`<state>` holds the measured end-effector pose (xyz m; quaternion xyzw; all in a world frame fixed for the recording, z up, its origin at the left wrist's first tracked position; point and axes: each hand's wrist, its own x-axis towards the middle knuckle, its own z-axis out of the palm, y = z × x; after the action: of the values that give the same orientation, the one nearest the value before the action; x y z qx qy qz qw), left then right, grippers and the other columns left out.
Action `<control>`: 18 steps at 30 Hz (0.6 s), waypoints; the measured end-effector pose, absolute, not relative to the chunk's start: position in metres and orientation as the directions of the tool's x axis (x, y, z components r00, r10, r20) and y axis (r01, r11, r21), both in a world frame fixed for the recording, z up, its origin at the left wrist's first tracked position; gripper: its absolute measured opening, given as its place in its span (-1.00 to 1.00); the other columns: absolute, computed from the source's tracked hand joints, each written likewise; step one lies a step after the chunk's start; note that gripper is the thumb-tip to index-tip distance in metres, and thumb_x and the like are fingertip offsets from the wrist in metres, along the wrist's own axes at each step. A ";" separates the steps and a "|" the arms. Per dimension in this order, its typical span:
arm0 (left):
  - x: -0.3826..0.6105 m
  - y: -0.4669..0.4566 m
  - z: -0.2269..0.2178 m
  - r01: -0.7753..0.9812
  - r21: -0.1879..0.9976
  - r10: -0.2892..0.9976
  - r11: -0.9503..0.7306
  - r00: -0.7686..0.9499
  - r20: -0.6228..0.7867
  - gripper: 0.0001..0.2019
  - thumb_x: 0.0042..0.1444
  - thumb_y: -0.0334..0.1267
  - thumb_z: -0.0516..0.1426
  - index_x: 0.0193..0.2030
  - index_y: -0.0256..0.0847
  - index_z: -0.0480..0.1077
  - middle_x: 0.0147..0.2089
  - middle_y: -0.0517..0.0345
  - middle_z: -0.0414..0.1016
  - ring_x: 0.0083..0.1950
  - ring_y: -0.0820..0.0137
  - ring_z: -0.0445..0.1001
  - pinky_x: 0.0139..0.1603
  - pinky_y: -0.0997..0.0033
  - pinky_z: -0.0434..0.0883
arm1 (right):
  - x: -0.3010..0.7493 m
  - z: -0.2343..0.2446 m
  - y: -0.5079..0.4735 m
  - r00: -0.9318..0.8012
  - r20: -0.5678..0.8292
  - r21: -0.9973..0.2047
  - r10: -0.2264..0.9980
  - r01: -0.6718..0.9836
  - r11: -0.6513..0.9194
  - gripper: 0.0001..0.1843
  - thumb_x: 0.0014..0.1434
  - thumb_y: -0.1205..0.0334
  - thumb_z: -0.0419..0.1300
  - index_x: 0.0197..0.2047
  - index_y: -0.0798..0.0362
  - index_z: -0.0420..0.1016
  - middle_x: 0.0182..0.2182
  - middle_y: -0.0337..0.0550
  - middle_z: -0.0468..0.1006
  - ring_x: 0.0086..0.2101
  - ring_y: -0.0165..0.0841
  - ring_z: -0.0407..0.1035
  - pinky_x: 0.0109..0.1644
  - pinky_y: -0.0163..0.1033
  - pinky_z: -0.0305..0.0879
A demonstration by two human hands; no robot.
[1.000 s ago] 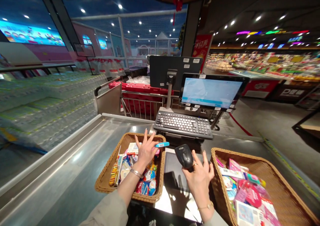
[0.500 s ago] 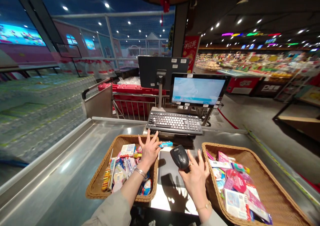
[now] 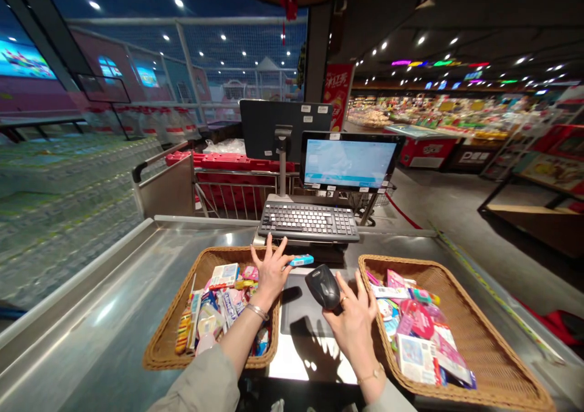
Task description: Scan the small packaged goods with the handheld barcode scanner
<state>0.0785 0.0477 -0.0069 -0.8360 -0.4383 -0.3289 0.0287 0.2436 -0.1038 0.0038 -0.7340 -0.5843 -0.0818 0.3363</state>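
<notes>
My left hand [image 3: 270,271] hovers over the right rim of the left wicker basket [image 3: 168,339], pinching a small blue packet [image 3: 301,260] between thumb and forefinger while the other fingers fan out. My right hand [image 3: 353,324] grips a black handheld barcode scanner [image 3: 323,285], its head pointing up and left toward the blue packet. The left basket holds several colourful snack packets. The right wicker basket [image 3: 493,351] holds several pink and white packets.
A keyboard [image 3: 308,221], a lit touchscreen [image 3: 349,162] and a rear-facing monitor [image 3: 285,129] stand behind the baskets on the steel checkout counter [image 3: 114,327]. A dark scan pad [image 3: 301,314] lies between the baskets. Red carts and stacked bottled water lie beyond on the left.
The view has shifted so everything sits further left in frame. Both hands keep the same hold; the blue packet and scanner stay close together.
</notes>
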 end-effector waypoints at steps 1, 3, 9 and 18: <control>0.079 0.048 -0.006 0.749 0.242 0.712 -0.617 0.401 0.576 -0.89 0.12 -0.25 0.20 -0.20 0.02 0.52 0.33 0.19 0.28 0.47 -0.05 -0.12 0.28 -0.58 -0.41 | 0.244 0.004 -0.104 0.301 0.515 -0.399 0.803 0.913 -0.087 -0.83 -0.03 0.29 0.17 -0.33 -0.04 0.55 0.12 -0.20 0.47 0.30 0.02 -0.05 0.26 0.27 -0.15; 0.081 0.048 -0.005 0.744 0.246 0.712 -0.621 0.405 0.574 -0.89 0.12 -0.25 0.20 -0.21 0.01 0.53 0.33 0.18 0.28 0.47 -0.07 -0.12 0.27 -0.59 -0.40 | 0.246 0.003 -0.104 0.295 0.512 -0.400 0.807 0.913 -0.079 -0.83 -0.03 0.29 0.17 -0.33 -0.04 0.55 0.13 -0.21 0.46 0.31 0.02 -0.06 0.26 0.28 -0.15; 0.084 0.049 -0.006 0.744 0.252 0.721 -0.618 0.409 0.559 -0.88 0.12 -0.25 0.21 -0.19 0.03 0.52 0.34 0.22 0.27 0.48 -0.04 -0.14 0.27 -0.58 -0.40 | 0.249 0.002 -0.103 0.276 0.496 -0.395 0.823 0.916 -0.069 -0.85 -0.03 0.29 0.18 -0.34 -0.05 0.54 0.15 -0.25 0.44 0.33 -0.01 -0.12 0.29 0.28 -0.19; 0.087 0.052 -0.008 0.747 0.242 0.717 -0.619 0.412 0.563 -0.90 0.14 -0.24 0.18 -0.22 0.01 0.51 0.33 0.19 0.28 0.48 -0.01 -0.13 0.29 -0.55 -0.40 | 0.252 0.002 -0.104 0.255 0.493 -0.399 0.832 0.916 -0.044 -0.82 -0.02 0.28 0.18 -0.31 -0.06 0.55 0.14 -0.22 0.44 0.34 -0.02 -0.13 0.29 0.28 -0.17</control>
<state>0.0870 0.0524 -0.0082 -0.8399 -0.4358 -0.3227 0.0236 0.2522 -0.1045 0.0020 -0.7196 -0.6071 -0.0636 0.3309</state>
